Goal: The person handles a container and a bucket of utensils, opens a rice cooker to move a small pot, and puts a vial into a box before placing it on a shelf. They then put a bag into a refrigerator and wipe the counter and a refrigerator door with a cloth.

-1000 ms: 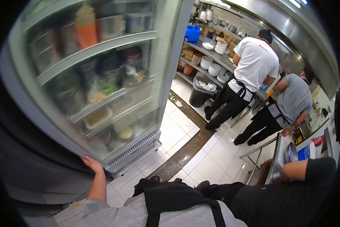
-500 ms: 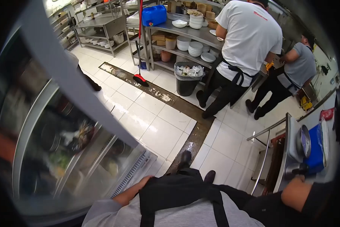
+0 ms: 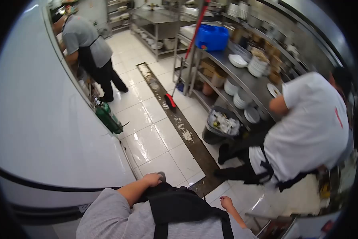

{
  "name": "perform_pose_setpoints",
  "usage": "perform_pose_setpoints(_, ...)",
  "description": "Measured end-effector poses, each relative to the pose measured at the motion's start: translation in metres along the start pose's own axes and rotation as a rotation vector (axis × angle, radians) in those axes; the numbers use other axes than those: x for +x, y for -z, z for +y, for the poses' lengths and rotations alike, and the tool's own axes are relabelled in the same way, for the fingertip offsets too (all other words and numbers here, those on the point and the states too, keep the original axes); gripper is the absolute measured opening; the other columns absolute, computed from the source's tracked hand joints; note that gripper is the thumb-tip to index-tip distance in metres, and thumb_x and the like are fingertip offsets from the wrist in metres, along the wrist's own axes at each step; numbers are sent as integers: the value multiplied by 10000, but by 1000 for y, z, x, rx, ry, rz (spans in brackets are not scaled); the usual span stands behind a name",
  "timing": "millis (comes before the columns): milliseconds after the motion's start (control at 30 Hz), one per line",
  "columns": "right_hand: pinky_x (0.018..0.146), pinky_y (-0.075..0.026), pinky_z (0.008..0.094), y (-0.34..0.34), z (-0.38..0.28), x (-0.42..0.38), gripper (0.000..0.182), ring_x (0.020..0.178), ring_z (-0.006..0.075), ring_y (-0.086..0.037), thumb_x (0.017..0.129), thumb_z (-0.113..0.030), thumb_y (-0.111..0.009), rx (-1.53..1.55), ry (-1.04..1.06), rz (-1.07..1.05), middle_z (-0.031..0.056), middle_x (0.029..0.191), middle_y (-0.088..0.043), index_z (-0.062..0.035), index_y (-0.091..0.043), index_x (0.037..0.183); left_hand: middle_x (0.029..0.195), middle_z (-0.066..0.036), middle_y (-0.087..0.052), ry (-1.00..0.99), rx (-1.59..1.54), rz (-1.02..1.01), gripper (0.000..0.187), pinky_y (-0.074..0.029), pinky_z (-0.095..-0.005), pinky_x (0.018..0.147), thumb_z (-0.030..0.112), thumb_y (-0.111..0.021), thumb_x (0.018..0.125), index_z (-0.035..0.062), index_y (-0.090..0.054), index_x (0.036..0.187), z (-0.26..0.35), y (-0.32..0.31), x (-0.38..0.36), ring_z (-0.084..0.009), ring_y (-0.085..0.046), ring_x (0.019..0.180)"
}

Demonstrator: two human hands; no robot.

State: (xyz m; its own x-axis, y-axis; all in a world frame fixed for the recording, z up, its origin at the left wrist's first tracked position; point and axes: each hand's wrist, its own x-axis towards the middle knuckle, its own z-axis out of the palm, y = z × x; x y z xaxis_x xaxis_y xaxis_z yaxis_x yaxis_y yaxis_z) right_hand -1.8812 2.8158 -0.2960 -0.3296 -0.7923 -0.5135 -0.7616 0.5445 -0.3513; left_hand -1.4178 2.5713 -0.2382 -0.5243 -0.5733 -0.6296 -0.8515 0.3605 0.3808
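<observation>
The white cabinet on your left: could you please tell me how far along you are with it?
Done: neither hand touches the white cabinet, so handling it looks finished. In hand: nothing that shows; the left hand rests on the dark apron and the right hand hangs open and empty. Left: its front is out of view, so I cannot tell whether it still needs anything.

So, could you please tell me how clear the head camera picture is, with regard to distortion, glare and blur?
Head view: strong fisheye bending, with black vignette at the corners; the white fridge side bulges as a curve. Ceiling light glares off the wet floor tiles. The left hand and right hand look fairly sharp; the person in the white shirt is slightly smeared.
</observation>
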Motion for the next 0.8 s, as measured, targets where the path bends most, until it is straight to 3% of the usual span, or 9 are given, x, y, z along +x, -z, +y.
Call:
perform_pose_setpoints(233, 818, -517, 388, 40, -32, 150, 233, 871, 287, -672, 800, -182, -571, 26, -52, 71, 149, 878, -702, -92, -728, 947, 1257, -175, -559, 124, -311, -56, 467, -427, -427, 998, 429, -569, 897, 162, -565, 1280, -67, 19, 78, -348, -516, 1191)
perform_pose_setpoints(267, 849, -506, 397, 47, -49, 162, 233, 927, 302, -653, 826, -181, -549, 13, -71, -54, 146, 950, -693, -95, -727, 950, 1257, -175, -559, 102, -278, -76, 467, -427, -427, 998, 429, -569, 897, 162, -565, 1280, -82, 32, 92, -348, -516, 1191)
perform_pose_setpoints(300, 880, -495, 406, 55, -63, 176, 238, 983, 318, -635, 851, -181, -528, -1, -78, -178, 144, 1022, -684, -98, -726, 953, 1257, -184, -559, 94, -473, -1, 484, -426, -427, 998, 439, -575, 891, 149, -567, 1279, -98, 47, 105, -355, -516, 1190)
perform_pose_setpoints(367, 848, -506, 398, 32, -57, 197, 235, 944, 298, -653, 855, -210, -544, -66, -26, -145, 127, 984, -697, -94, -728, 945, 1257, -193, -560, 98, -674, 39, 502, -426, -428, 999, 449, -580, 885, 136, -570, 1277, -126, 82, 120, -361, -515, 1189)
perform_pose_setpoints(433, 807, -517, 381, 55, -87, 219, 209, 880, 276, -670, 843, -204, -573, 34, -114, -348, 119, 922, -708, -91, -728, 925, 1211, -208, -581, 209, -456, -17, 508, -433, -431, 988, 440, -589, 879, 108, -572, 1264, -159, 131, 140, -377, -548, 1138)
perform_pose_setpoints(500, 785, -522, 370, 38, -68, 265, 187, 835, 261, -677, 829, -198, -602, 99, -132, -344, 117, 875, -710, -86, -729, 907, 1169, -215, -596, 81, -226, 141, 485, -445, -440, 968, 413, -601, 879, 99, -577, 1248, -183, 199, 149, -381, -574, 1096)
perform_pose_setpoints(600, 788, -525, 385, 55, -106, 287, 188, 875, 280, -675, 803, -179, -625, 109, -227, -98, 149, 931, -703, -89, -733, 928, 1200, -179, -589, 178, -410, 412, 432, -494, -399, 890, 347, -624, 887, 120, -578, 1252, -221, 306, 183, -322, -615, 1037)
perform_pose_setpoints(700, 802, -523, 391, 57, -151, 331, 199, 902, 290, -669, 795, -170, -628, 110, -247, -184, 160, 969, -692, -87, -731, 944, 1157, -191, -585, 187, -567, 647, 410, -471, -376, 901, 312, -627, 887, 99, -578, 1233, -245, 417, 210, -313, -583, 1023)
perform_pose_setpoints(800, 817, -520, 397, 61, -195, 396, 213, 930, 300, -663, 786, -161, -630, 60, -217, -268, 171, 1007, -680, -86, -728, 960, 1198, -187, -562, 173, -500, 771, 403, -464, -386, 917, 287, -622, 891, 104, -562, 1245, -264, 502, 226, -328, -565, 1067)
